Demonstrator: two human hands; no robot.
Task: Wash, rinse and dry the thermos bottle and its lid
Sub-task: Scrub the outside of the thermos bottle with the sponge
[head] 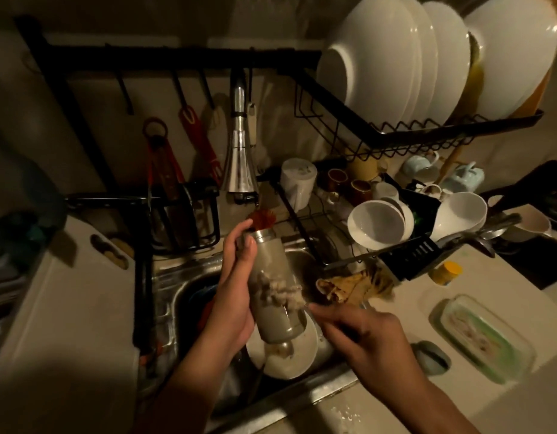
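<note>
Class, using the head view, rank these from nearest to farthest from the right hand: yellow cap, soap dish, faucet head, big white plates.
From the right hand:
1. Soap dish, on the counter just to its right.
2. Yellow cap, farther back on the right, below the rack.
3. Faucet head, above the sink, back left.
4. Big white plates, top right in the rack.

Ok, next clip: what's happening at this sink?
A person is washing a thermos bottle over the sink. The left hand grips the bottle, tilted with its open mouth pointing away. The right hand rubs a sudsy scrubber against its side. A dirty plate lies below. No lid is clearly visible.
</note>
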